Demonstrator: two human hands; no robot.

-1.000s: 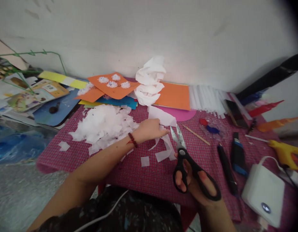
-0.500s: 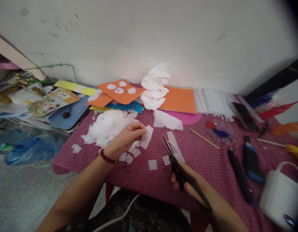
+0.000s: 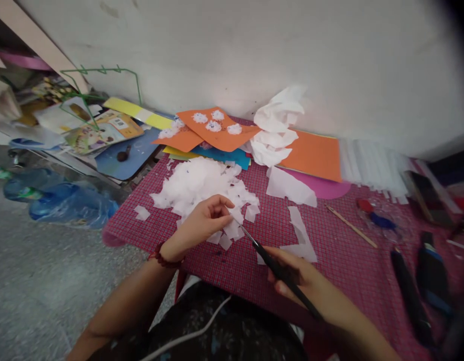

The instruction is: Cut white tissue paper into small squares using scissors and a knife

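My left hand, with a beaded bracelet at the wrist, is closed in a pinch on a small piece of white paper, seen nearly edge-on. My right hand grips black-handled scissors. Their blades point up and left, the tips close to the left fingers and the paper; I see them side-on. Behind the left hand lies a heap of white paper pieces. Beyond the scissors is an L-shaped paper offcut, and farther back a larger white sheet.
Orange cards with white tufts, crumpled white paper and an orange sheet line the wall. To the right are a wooden stick, a phone and a black tool. Blue plastic bottles lie on the floor left.
The scissors have come up and left, their tips now by my left fingers. The paper in my left hand has turned nearly edge-on. The view has shifted, moving the table rightward in the picture.
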